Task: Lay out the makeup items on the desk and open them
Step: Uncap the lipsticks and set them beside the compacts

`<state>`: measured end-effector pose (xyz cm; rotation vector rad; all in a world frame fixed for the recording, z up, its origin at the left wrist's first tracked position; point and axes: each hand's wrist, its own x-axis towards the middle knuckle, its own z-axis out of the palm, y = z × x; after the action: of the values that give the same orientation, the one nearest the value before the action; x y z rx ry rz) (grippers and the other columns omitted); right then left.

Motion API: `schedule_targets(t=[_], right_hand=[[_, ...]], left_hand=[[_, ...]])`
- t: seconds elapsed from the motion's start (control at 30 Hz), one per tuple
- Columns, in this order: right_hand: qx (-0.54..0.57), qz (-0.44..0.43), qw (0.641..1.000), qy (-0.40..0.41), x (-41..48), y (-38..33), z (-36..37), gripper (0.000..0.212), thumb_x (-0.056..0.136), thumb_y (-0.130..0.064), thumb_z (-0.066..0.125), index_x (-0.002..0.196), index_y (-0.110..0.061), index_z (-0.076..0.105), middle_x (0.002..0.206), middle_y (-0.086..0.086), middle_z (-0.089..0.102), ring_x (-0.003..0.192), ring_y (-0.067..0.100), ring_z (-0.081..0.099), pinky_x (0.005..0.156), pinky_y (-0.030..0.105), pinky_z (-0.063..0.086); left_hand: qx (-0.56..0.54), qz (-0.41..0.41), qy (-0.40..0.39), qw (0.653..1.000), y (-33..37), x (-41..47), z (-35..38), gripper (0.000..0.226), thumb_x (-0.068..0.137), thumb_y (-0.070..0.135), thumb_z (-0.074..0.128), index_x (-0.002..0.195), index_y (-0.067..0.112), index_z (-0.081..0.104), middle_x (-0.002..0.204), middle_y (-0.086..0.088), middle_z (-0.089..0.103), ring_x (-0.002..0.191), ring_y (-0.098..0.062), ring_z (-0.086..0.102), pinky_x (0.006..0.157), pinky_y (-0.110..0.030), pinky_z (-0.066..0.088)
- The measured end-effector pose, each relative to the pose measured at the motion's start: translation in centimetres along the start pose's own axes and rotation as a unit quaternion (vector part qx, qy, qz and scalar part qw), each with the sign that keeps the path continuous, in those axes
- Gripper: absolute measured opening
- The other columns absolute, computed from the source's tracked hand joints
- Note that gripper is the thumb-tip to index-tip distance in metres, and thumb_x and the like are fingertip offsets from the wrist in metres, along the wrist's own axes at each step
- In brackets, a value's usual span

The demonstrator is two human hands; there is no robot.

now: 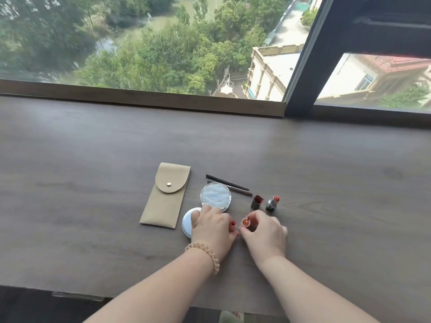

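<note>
My right hand point(264, 233) grips a small lipstick point(245, 222) whose orange tip shows at the top. Beside it, my left hand point(211, 227) pinches a small red cap point(232, 225) just left of that tip. A round compact lies open under my left hand, its mirror lid point(215, 198) facing up and its pale base point(188, 221) half hidden by my fingers. Another open lipstick point(272, 202) stands upright to the right, with its dark red cap point(257, 202) next to it. Two dark pencils point(227, 183) lie side by side behind the compact.
A beige snap-button pouch point(165, 194) lies flat to the left of the compact. The dark wooden desk point(93, 159) runs wide on both sides and ends at a window ledge point(140, 96) at the back. The desk's near edge point(77, 296) is below my arms.
</note>
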<state>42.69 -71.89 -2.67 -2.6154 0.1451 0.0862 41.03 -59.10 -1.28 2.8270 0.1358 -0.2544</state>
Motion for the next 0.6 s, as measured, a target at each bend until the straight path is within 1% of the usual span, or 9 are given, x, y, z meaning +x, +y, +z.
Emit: schedule_targets(t=[0.1,0.17,0.27,0.33,0.4,0.43,0.5,0.53,0.6], right_hand=[[0.006,-0.01,1.0,-0.009,-0.2,0.1,-0.2,0.022,0.07,-0.035,0.072,0.087,-0.032,0.059,0.084,-0.013,0.066,0.095,0.013,0.054,0.081,0.031,0.029],[0.017,-0.018,1.0,-0.012,-0.5,0.2,-0.6,0.03,0.068,-0.032,0.074,0.094,-0.033,0.059,0.084,-0.014,0.065,0.095,0.013,0.054,0.083,0.03,0.03],[0.024,-0.016,0.999,-0.02,-1.0,0.5,-1.1,0.039,0.067,-0.032,0.077,0.101,-0.033,0.059,0.082,-0.015,0.063,0.097,0.012,0.055,0.086,0.029,0.031],[0.03,-0.018,0.999,-0.027,-1.4,0.7,-1.5,0.047,0.066,-0.033,0.078,0.108,-0.034,0.057,0.088,-0.016,0.062,0.1,0.011,0.055,0.089,0.029,0.032],[0.076,-0.017,0.996,-0.047,-1.9,0.9,-2.0,0.067,0.063,-0.034,0.08,0.122,-0.035,0.051,0.096,-0.016,0.06,0.101,0.009,0.052,0.093,0.028,0.033],[0.116,-0.016,0.991,-0.059,-2.3,1.0,-2.3,0.078,0.059,-0.038,0.081,0.128,-0.037,0.045,0.1,-0.017,0.058,0.101,0.007,0.05,0.095,0.028,0.034],[0.181,-0.029,0.982,-0.055,-3.1,1.1,-2.8,0.089,0.052,-0.05,0.075,0.133,-0.039,0.039,0.105,-0.018,0.054,0.102,0.004,0.048,0.097,0.03,0.035],[0.202,-0.039,0.978,-0.037,-3.3,1.1,-3.0,0.089,0.053,-0.056,0.068,0.134,-0.035,0.039,0.107,-0.015,0.054,0.103,0.005,0.049,0.099,0.034,0.037],[0.227,-0.065,0.972,0.019,-3.5,0.8,-3.6,0.081,0.059,-0.056,0.056,0.132,-0.024,0.044,0.106,-0.008,0.055,0.103,0.011,0.052,0.097,0.046,0.04]], left_hand=[[-0.004,0.001,0.013,1.0,-0.2,-0.4,0.1,0.033,0.081,0.053,0.055,0.096,0.027,0.067,0.099,0.007,0.058,0.108,-0.02,0.04,0.089,-0.035,0.027],[-0.022,0.01,0.05,0.998,-0.4,-0.7,0.1,0.036,0.078,0.052,0.057,0.101,0.026,0.065,0.1,0.005,0.06,0.108,-0.023,0.044,0.09,-0.036,0.028],[-0.044,0.006,0.114,0.993,-1.3,-1.5,-0.5,0.046,0.073,0.051,0.055,0.114,0.031,0.055,0.112,0.007,0.055,0.113,-0.021,0.042,0.087,-0.033,0.019],[-0.05,-0.023,0.075,0.996,-2.4,-2.0,-0.8,0.062,0.066,0.042,0.058,0.124,0.035,0.04,0.129,0.008,0.039,0.125,-0.018,0.029,0.095,-0.032,0.017],[-0.034,-0.066,0.015,0.997,-3.6,-2.2,-0.9,0.078,0.064,0.034,0.062,0.133,0.035,0.025,0.138,0.007,0.025,0.132,-0.019,0.017,0.104,-0.034,0.016],[-0.026,-0.084,-0.004,0.996,-4.1,-2.2,-1.0,0.083,0.064,0.034,0.062,0.136,0.034,0.02,0.139,0.006,0.023,0.133,-0.019,0.016,0.106,-0.035,0.016],[-0.023,-0.101,-0.024,0.994,-4.8,-2.0,-1.1,0.085,0.067,0.035,0.062,0.139,0.033,0.017,0.136,0.005,0.029,0.131,-0.019,0.022,0.104,-0.036,0.018],[-0.022,-0.102,-0.029,0.994,-5.0,-1.9,-1.2,0.082,0.069,0.034,0.062,0.138,0.031,0.019,0.132,0.005,0.033,0.128,-0.019,0.027,0.102,-0.035,0.02],[-0.019,-0.097,-0.029,0.995,-5.2,-1.7,-1.5,0.073,0.07,0.034,0.061,0.134,0.028,0.028,0.126,0.004,0.039,0.122,-0.02,0.032,0.099,-0.035,0.023]])
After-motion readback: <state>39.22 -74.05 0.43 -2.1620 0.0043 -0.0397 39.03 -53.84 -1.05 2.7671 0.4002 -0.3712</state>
